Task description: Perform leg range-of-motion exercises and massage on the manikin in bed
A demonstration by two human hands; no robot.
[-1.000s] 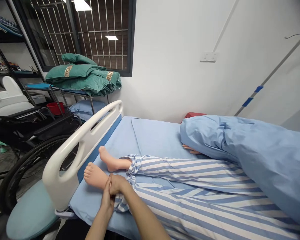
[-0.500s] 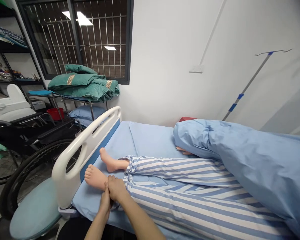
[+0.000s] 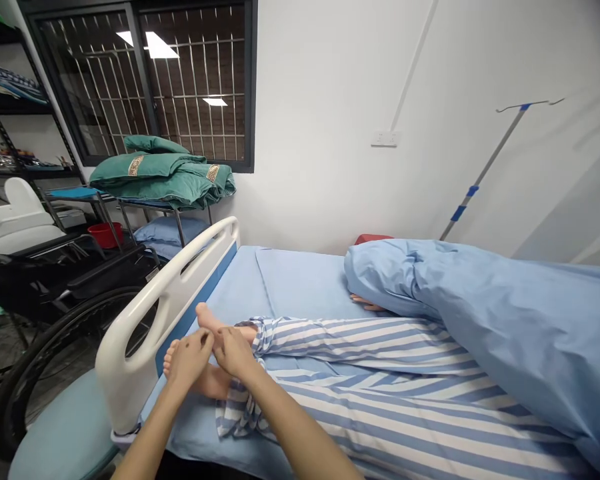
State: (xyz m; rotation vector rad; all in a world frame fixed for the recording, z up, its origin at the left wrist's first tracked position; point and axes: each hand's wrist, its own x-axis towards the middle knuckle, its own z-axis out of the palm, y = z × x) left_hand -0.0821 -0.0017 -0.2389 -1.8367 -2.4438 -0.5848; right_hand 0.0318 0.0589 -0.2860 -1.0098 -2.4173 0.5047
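Observation:
Two bare feet stick out of blue-and-white striped trousers (image 3: 360, 400) on the bed. Across the top of the near foot (image 3: 214, 383) reaches my left hand (image 3: 189, 357), its fingers apart and slightly bent beside the far foot. My right hand (image 3: 234, 351) is bent over the far foot (image 3: 205, 317) close to the ankle, hiding part of it. The near trouser cuff (image 3: 234, 410) lies loose around the near ankle. The undersides of both hands are hidden.
A white footboard (image 3: 167, 300) rises just left of the feet. Beyond it stand a wheelchair (image 3: 75, 280) and a round pale-green stool (image 3: 63, 430). A bunched blue quilt (image 3: 480, 300) covers the bed's right side. Green bedding (image 3: 165, 173) lies below the window.
Both hands have left the near ankle and moved up toward the far foot, my left hand also shifting left. The near foot and cuff have settled lower. The view has shifted slightly.

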